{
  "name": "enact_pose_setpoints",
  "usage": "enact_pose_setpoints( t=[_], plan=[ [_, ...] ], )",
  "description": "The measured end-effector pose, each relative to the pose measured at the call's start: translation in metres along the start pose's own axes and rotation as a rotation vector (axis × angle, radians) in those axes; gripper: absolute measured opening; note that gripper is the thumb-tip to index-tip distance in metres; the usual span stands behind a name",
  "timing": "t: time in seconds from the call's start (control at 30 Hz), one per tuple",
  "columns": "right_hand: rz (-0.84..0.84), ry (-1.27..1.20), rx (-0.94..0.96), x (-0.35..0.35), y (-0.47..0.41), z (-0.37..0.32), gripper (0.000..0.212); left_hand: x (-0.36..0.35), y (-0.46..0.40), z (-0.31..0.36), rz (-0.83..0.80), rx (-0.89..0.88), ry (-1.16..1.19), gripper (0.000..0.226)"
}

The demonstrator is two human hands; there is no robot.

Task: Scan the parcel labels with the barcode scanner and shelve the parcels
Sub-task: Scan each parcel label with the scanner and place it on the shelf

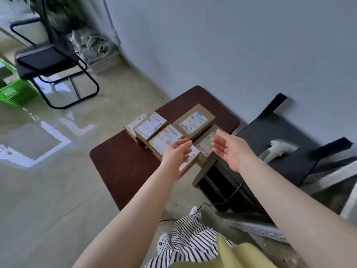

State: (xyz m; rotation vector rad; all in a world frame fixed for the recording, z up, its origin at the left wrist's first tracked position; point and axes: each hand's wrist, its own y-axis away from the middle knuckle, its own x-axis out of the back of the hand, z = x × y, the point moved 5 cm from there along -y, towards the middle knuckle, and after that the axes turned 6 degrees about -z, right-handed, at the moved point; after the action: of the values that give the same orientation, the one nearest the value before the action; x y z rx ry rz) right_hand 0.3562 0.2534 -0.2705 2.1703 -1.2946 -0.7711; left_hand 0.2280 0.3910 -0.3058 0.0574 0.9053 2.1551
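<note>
Head view: both bare arms are reaching forward, and the left hand [176, 152] and right hand [230, 148] are hovering open, palms facing each other, fingers loose, gripping nothing. Directly beneath and between them, several cardboard parcels [193, 122] are lying labels-up in a tight cluster on a dark brown table [119, 161], the nearest ones partly hidden under the hands. Well to the right of the right hand, the pale scanner [279, 150] is resting untouched on a black shelf [270, 136].
</note>
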Motion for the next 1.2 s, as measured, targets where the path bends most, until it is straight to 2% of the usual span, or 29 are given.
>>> enact_pose_setpoints(
  t=[0.13, 0.23, 0.4, 0.57, 0.7, 1.0, 1.2],
  plan=[
    [-0.025, -0.006, -0.036, -0.015, -0.044, -0.035, 0.017, -0.006, -0.037, 0.037, 0.047, -0.051, -0.054, 0.024],
    [-0.020, 0.082, -0.063, -0.023, -0.075, -0.049, 0.025, -0.006, -0.065, 0.062, 0.102, -0.085, -0.141, 0.028],
    [0.040, 0.200, -0.147, -0.025, -0.113, -0.044, 0.055, -0.008, -0.104, 0.083, 0.105, -0.073, -0.323, 0.037],
    [0.058, 0.224, -0.212, -0.032, -0.140, -0.036, 0.058, -0.013, -0.143, 0.097, 0.099, -0.092, -0.571, 0.048],
    [0.120, 0.220, -0.240, -0.034, -0.155, -0.026, 0.067, -0.010, -0.178, 0.095, 0.104, -0.016, -0.713, 0.054],
    [0.257, 0.098, -0.374, -0.043, -0.224, 0.004, 0.045, -0.009, -0.288, 0.081, -0.042, 0.103, -1.055, 0.077],
    [0.387, 0.061, -0.400, -0.048, -0.255, 0.033, 0.031, -0.008, -0.326, 0.059, -0.189, 0.193, -1.161, 0.067]
  ],
)
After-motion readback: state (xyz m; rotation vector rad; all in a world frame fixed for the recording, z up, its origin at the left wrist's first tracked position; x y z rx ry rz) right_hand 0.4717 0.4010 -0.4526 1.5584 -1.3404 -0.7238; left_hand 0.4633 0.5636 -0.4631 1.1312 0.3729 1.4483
